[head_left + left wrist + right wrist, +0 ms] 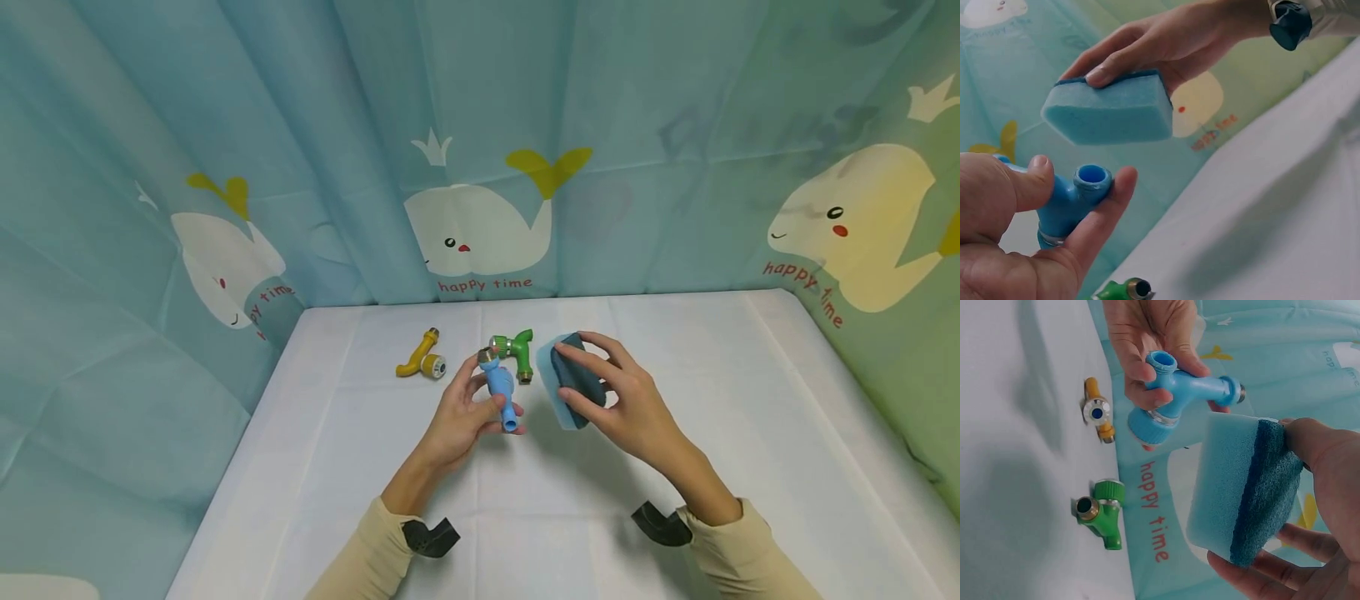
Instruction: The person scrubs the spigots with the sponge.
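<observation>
Pinches the blue tap (501,390) in the left hand (457,412), thumb on one side and fingers curled round the other, firmly closed on its body. Holds it lifted off the table (750,417), just on the near side of the green tap (516,350), open spout end toward the person and metal thread end up and away.

Clamps the sponge (573,379) in the right hand (630,400), fingers laid along the dark scouring side and thumb under an edge. Carries it in the air just to the right of the green tap. Turns the pale foam face toward the blue tap; leaves a clear gap between the two, no contact yet.

Leaves the green tap itself lying on the table, untouched, and the yellow tap (420,357) lying well to the left of the green tap, also untouched.

Looks like the approach step of a wipe: both things in hand and lined up, nothing rubbed so far.

Calls next, by this reading, for closing the gap sideways until foam meets the blue tap's body. Needs the left-hand pinch firm enough to resist the push, and fingers shifted clear of whichever face takes the sponge. Needs care also not to knock the green tap just beyond.
</observation>
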Demonstrator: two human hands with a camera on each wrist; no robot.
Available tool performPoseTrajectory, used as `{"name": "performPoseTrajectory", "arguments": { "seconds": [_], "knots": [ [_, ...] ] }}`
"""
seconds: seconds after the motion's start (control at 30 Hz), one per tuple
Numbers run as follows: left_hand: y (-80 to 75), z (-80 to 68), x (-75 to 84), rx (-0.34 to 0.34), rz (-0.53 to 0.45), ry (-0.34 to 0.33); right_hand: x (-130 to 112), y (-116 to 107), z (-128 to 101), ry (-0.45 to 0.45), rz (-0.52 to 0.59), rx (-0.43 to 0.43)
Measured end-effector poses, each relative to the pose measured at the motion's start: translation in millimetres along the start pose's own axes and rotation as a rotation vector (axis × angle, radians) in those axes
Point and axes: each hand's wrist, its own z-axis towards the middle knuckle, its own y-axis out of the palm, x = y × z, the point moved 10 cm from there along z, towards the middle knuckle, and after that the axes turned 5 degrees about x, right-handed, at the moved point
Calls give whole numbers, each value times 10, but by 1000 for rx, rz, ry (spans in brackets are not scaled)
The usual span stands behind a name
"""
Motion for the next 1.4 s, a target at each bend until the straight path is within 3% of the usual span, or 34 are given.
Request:
{"name": "performPoseTrajectory", "arguments": {
  "seconds": [0.1, 0.27, 0.43, 0.57, 0.67, 0.83, 1.1, 1.4],
  "knots": [
    [-8, -11, 5, -6, 30, 18, -58, 4, 52, -18, 29, -16],
    [28, -40, 82, -48, 159, 107, -262, -16, 271, -89, 77, -79],
    [125, -105, 139, -146, 221, 161, -317, 117, 418, -96, 123, -294],
    [124, -136, 99, -174, 242, 123, -166, 169, 465, -45, 22, -430],
    [111, -133, 59, -184, 254, 98, -103, 118, 502, -32, 2, -438],
    [135, -100, 65, -217, 252, 112, -117, 160, 495, -18, 135, -483],
    [122, -76, -1, -210, 229, 64, -53, 146, 485, 9, 147, -457],
    [134, -81, 2, -229, 315, 79, 21, 210, 473, 41, 129, -555]
  ]
}}
